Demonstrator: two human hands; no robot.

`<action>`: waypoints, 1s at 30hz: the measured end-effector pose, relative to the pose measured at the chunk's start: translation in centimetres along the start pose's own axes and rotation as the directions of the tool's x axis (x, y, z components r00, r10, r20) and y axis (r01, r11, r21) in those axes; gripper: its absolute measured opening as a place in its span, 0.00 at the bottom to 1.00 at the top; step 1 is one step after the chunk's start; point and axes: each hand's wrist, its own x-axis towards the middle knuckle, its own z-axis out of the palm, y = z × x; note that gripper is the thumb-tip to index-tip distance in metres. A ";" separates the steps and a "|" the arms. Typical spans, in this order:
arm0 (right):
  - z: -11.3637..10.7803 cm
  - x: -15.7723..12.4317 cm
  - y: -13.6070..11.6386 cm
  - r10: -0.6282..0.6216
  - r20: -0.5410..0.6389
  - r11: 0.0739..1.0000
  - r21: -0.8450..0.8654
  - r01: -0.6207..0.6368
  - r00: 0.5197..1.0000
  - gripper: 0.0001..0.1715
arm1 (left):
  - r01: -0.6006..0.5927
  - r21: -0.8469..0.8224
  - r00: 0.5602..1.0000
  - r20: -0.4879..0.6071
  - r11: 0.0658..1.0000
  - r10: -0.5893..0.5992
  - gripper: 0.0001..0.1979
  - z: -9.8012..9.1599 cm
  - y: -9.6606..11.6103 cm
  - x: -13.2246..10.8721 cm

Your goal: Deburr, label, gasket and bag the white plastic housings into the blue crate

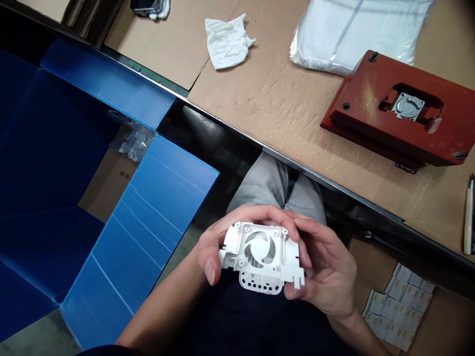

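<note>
Over my lap I hold a white plastic fan housing (260, 252) between both hands. Curved slots ring a round disc in its middle, and a rounded slotted part shows at its lower edge. My left hand (218, 242) is closed on the left side and the back edge, its thumb at the left corner. My right hand (322, 262) grips the right side, thumb under the notched lower right corner. The fingers behind the piece are partly hidden. On the bench, a red fixture block (371, 104) has a grey metal piece (408, 106) in its recess.
A white cloth (227, 42) and a plastic-wrapped white stack (356, 34) lie on the cardboard-covered bench (256, 109). To my left stands an open blue bin (148, 222). At lower right, a cardboard box (445, 321) holds several white pieces (399, 309). A pen-like tool (468, 217) lies far right.
</note>
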 end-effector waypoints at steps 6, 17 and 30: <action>0.0 -0.1 0.1 -0.009 0.006 1.000 0.014 0.009 1.000 0.40 | -0.004 -0.009 1.000 0.005 1.000 0.004 0.39 0.2 0.2 0.1; -0.1 -0.1 0.2 -0.021 0.019 1.000 0.021 0.020 1.000 0.41 | 0.054 0.008 0.999 0.005 0.999 -0.054 0.41 0.2 0.8 0.2; 0.0 -0.1 0.3 -0.010 0.001 1.000 -0.009 0.010 1.000 0.40 | 0.042 0.038 0.999 -0.001 0.998 -0.042 0.41 0.2 0.7 0.0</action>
